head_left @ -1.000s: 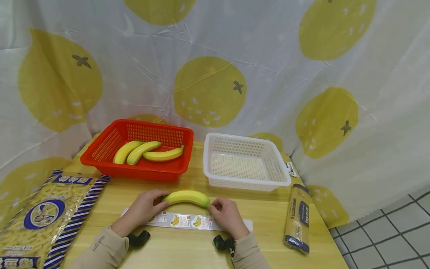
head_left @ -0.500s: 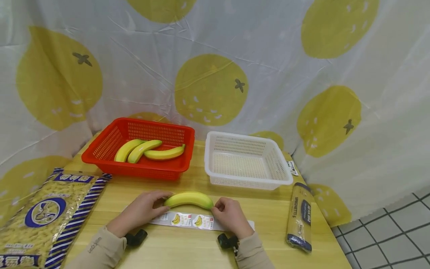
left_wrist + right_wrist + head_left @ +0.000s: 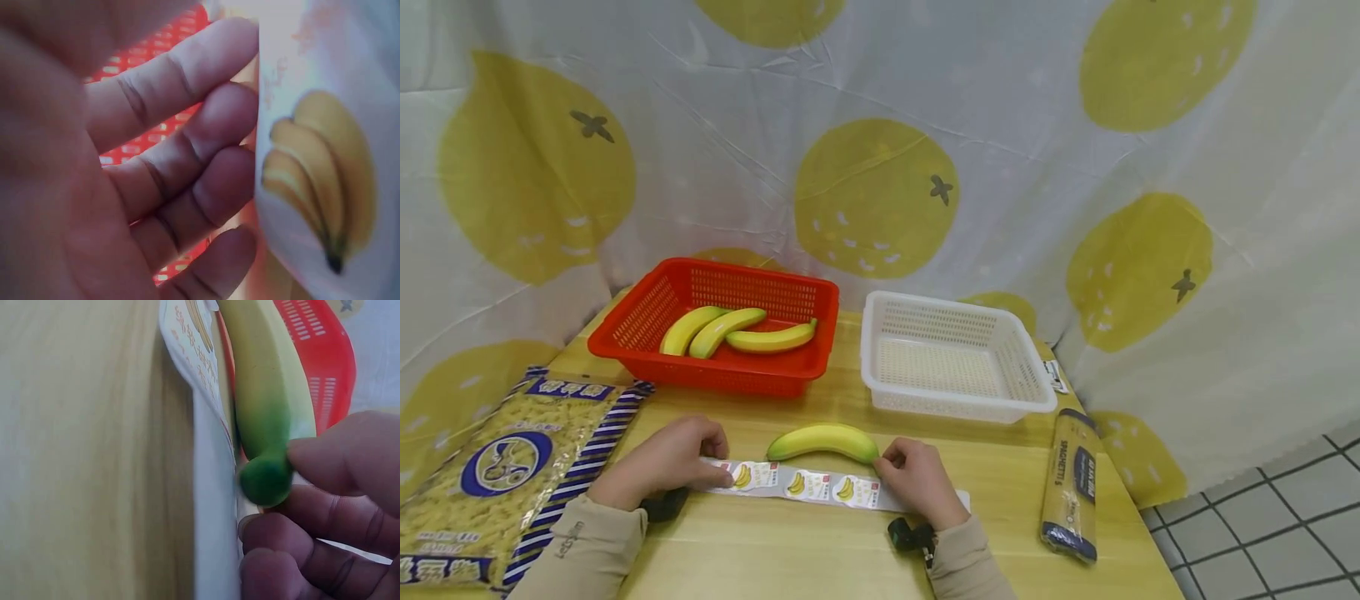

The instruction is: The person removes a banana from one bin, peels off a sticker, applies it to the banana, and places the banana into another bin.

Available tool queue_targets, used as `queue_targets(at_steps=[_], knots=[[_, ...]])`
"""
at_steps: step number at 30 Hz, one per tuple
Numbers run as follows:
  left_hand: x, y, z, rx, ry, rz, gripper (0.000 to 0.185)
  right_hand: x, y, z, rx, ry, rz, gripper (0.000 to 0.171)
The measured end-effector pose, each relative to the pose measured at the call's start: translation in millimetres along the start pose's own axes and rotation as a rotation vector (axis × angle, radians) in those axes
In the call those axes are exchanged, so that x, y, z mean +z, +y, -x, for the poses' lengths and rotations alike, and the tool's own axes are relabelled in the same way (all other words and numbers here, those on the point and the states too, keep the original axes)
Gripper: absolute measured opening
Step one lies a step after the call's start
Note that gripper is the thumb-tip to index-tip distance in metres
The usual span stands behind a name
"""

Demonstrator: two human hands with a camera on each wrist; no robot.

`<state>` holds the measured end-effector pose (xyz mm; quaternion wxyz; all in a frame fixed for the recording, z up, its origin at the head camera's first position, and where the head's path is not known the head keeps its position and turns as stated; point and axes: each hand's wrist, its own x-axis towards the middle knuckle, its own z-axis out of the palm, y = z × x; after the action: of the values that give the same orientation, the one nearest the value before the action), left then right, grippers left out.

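Note:
A yellow banana point(image 3: 823, 440) with green ends lies on the wooden table point(image 3: 820, 558), just behind a white sticker strip point(image 3: 820, 486) printed with small bananas. My left hand point(image 3: 703, 468) grips the strip's left end; in the left wrist view its curled fingers point(image 3: 187, 156) sit against the printed strip point(image 3: 325, 175). My right hand point(image 3: 887, 463) pinches the banana's right end, and the right wrist view shows its fingertips point(image 3: 337, 462) round the green tip point(image 3: 265, 478) above the strip point(image 3: 212, 487).
A red basket point(image 3: 625, 346) holding three bananas point(image 3: 730, 329) stands at the back left, next to a white basket point(image 3: 1030, 400). A large pasta bag point(image 3: 497, 483) lies at the left. A spaghetti packet point(image 3: 1067, 483) lies near the right table edge. A curtain hangs behind.
My left hand has let go of the banana's left end and slid left along the strip to its end, uncovering another sticker. The right hand and banana have stayed in place.

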<state>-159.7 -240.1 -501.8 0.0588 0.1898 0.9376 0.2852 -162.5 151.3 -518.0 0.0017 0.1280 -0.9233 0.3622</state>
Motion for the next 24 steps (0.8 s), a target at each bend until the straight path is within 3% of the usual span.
queue_targets(at_steps=[8, 15, 24], knots=[[3.6, 2.4, -0.9, 0.040, -0.071, 0.118, 0.033, -3.1, -1.0, 1.1, -0.027, 0.069, -0.037, 0.010], [5.1, 7.4, 0.6, 0.121, -0.128, 0.166, 0.021, -3.5, 3.8, 1.3, -0.019, 0.005, -0.023, 0.014], [4.8, 8.4, 0.6, 0.147, -0.165, 0.196, 0.015, -3.0, 1.6, 2.1, -0.011, -0.036, -0.010, 0.015]])
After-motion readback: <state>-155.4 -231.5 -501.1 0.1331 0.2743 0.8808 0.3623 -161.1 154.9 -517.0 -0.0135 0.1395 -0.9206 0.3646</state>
